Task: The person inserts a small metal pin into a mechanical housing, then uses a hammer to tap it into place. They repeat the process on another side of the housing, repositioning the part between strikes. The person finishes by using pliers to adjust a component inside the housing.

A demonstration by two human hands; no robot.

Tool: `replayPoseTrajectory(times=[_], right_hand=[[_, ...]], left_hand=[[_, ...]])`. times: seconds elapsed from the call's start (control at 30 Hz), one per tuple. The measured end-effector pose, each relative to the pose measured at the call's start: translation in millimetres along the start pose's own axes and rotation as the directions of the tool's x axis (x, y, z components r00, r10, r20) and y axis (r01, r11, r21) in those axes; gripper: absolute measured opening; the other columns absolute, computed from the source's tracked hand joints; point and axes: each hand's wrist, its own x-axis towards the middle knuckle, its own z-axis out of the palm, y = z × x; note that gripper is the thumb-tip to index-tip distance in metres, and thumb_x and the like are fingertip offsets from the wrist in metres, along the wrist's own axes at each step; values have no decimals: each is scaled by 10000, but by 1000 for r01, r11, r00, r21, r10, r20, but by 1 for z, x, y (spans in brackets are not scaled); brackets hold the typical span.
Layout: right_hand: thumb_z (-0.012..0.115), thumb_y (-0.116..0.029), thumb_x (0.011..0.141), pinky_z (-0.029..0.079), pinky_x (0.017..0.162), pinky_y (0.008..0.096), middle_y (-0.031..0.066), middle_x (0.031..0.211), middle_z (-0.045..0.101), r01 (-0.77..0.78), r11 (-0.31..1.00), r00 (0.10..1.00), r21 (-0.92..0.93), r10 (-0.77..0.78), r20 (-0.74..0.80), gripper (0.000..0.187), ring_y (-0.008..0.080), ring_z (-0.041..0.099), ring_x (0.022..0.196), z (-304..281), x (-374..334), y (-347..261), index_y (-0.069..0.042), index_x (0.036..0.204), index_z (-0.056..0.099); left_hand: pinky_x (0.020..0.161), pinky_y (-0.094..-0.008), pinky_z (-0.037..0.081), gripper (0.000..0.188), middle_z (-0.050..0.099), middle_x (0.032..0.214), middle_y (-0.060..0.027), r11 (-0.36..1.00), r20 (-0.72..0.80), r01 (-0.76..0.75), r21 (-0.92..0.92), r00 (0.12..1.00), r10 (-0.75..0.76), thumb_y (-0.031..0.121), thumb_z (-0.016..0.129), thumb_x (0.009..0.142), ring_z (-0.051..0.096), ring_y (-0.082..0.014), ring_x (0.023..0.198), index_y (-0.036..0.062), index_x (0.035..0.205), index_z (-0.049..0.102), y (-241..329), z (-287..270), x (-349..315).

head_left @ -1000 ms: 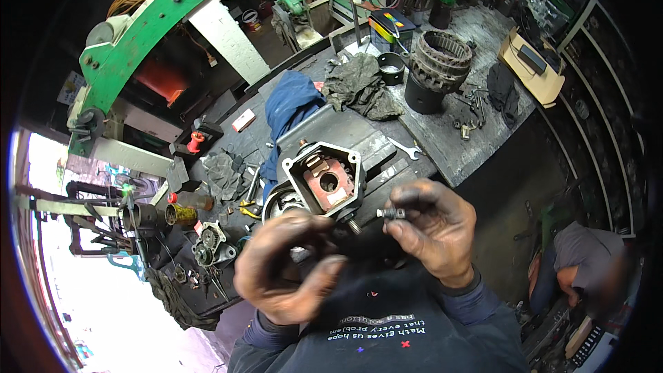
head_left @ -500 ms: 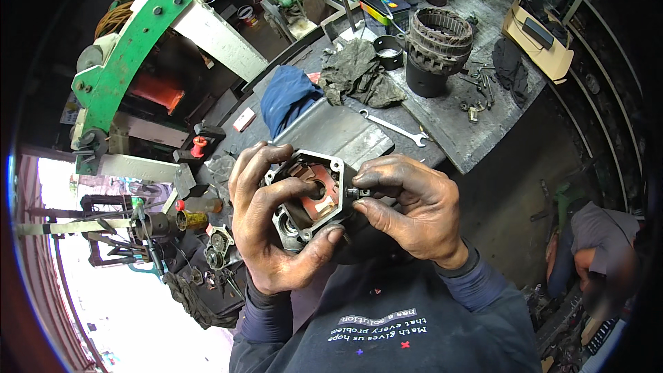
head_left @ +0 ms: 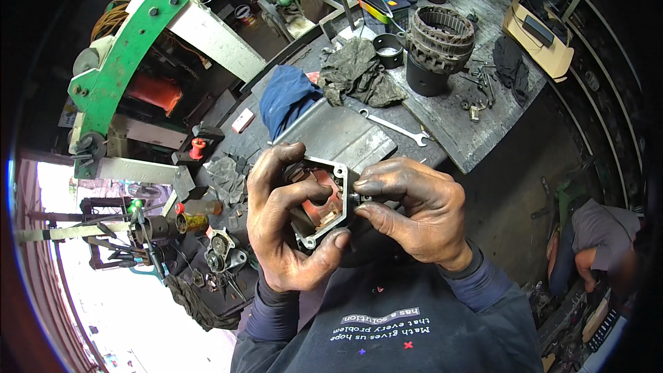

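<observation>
A six-sided metal housing (head_left: pixel 344 197) sits between two grease-darkened hands at the near side of the bench (head_left: pixel 476 141), its open face showing a reddish plate (head_left: pixel 333 208). The left hand (head_left: pixel 286 224) curls around the left of the housing, its grip part-way closed, one finger bent into the opening and the thumb by the near edge. The right hand (head_left: pixel 418 217) has its grip pinched nearly closed on a small metal fitting (head_left: pixel 356 199) at the housing's right wall; whether the fitting is seated there cannot be told. Good work here likely means keeping the housing steady in the left hand, the fitting square to the wall, and turning by fingertip before any force, lest it sit crooked. Beyond, a wrench (head_left: pixel 395 128) lies on the far side, with a blue cloth (head_left: pixel 290 100) to its left and a dark rag (head_left: pixel 362 72) farther back. A ribbed ring (head_left: pixel 442 38) rests far right; a co-worker (head_left: pixel 601 238) bends at right.
</observation>
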Motion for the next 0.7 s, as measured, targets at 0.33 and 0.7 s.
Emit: replayPoseTrajectory(times=[0.33, 0.7], right_hand=[[840, 20, 823, 579, 810, 303, 162, 1071, 739, -107, 991, 994, 82, 106, 12, 281, 205, 725, 977, 0, -3, -1, 40, 1088, 748], [785, 59, 887, 597, 903, 293, 157, 1152, 688, -210, 939, 975, 272, 222, -15, 303, 184, 701, 1053, 6, -8, -5, 87, 1174, 690]], left_hand=[[1156, -507, 387, 923, 408, 1517, -304, 945, -109, 101, -311, 984, -141, 469, 872, 708, 474, -388, 1401, -13, 1411, 519, -3, -1, -11], [1166, -480, 384, 969, 388, 1545, -280, 910, -146, 184, -373, 956, -253, 433, 888, 717, 463, -379, 1424, -15, 1467, 469, 1, -13, -35]])
